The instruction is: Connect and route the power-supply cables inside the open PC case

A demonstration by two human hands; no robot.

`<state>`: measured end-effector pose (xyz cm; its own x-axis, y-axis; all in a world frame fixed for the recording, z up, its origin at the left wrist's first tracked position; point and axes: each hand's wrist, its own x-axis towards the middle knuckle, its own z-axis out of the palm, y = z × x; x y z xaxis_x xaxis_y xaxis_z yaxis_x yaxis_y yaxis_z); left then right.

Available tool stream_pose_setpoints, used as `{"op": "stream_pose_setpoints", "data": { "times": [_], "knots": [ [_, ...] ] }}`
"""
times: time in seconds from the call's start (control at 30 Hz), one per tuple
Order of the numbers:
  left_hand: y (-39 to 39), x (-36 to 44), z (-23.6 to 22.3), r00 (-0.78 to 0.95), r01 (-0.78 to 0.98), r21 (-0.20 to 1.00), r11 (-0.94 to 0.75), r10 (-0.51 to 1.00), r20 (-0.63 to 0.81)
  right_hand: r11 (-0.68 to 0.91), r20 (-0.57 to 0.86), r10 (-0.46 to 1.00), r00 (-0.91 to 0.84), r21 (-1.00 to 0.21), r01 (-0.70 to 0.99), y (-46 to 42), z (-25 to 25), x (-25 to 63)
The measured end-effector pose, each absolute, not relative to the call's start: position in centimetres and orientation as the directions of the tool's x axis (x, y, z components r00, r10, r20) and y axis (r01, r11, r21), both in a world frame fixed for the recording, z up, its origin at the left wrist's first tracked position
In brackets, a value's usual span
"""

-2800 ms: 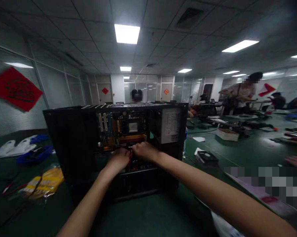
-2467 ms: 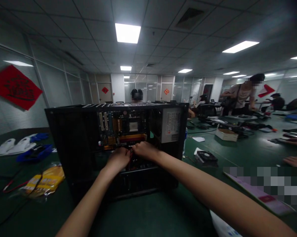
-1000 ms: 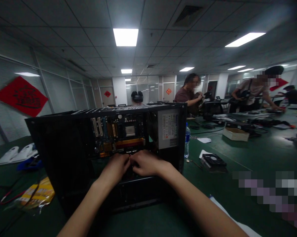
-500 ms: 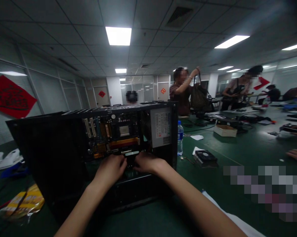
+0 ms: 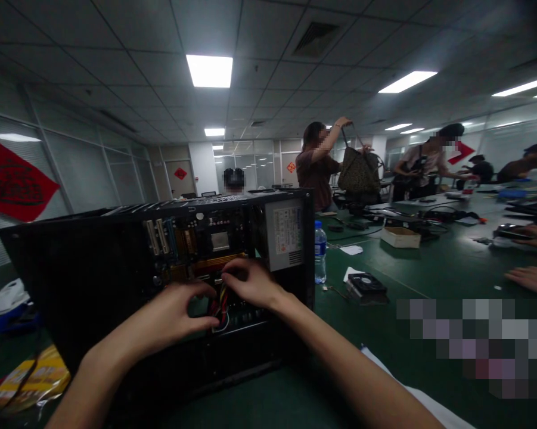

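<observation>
A black computer case [image 5: 62, 286] stands on its long side with its open side toward me. Inside it show the motherboard [image 5: 201, 235] and a power supply [image 5: 288, 238] at the upper right. A bundle of coloured wires [image 5: 224, 302] hangs at the lower middle of the case. At its upper end my right hand [image 5: 250, 283] is closed, thumb and finger pinching the wires. My left hand [image 5: 179, 310] is beside the bundle, thumb and forefinger apart in a curve, their tips close to the wires; whether they touch, I cannot tell.
Right of the case stand a water bottle [image 5: 320, 253] and a fan-topped cooler [image 5: 366, 288]. Farther back lie an open small box [image 5: 400, 237] and cables. A yellow packet [image 5: 36, 375] lies at left. Another person's hand [image 5: 531, 280] rests at the right edge; people stand behind.
My right hand has risen slightly and now pinches the coloured wires, which have come into view. My left hand has shifted left and down, its thumb and finger spreading. The view has shifted slightly.
</observation>
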<state>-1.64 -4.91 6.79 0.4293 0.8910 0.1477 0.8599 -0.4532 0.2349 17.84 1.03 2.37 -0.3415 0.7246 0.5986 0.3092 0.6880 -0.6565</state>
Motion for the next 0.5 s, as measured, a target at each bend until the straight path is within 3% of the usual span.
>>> {"op": "stream_pose_setpoints", "data": {
  "times": [0.17,0.5],
  "knots": [
    [-5.5,-2.8,6.9,0.433,0.875,0.190,-0.445,0.895,0.103,0.754,0.658,0.649,-0.382,-0.623,0.207,0.5,2.4,18.2],
    [-5.0,-1.8,5.5,0.468,0.871,0.138,-0.472,0.881,0.065,0.936,0.842,0.353,-0.408,-0.323,0.142,0.3,2.2,19.0]
  ]
}}
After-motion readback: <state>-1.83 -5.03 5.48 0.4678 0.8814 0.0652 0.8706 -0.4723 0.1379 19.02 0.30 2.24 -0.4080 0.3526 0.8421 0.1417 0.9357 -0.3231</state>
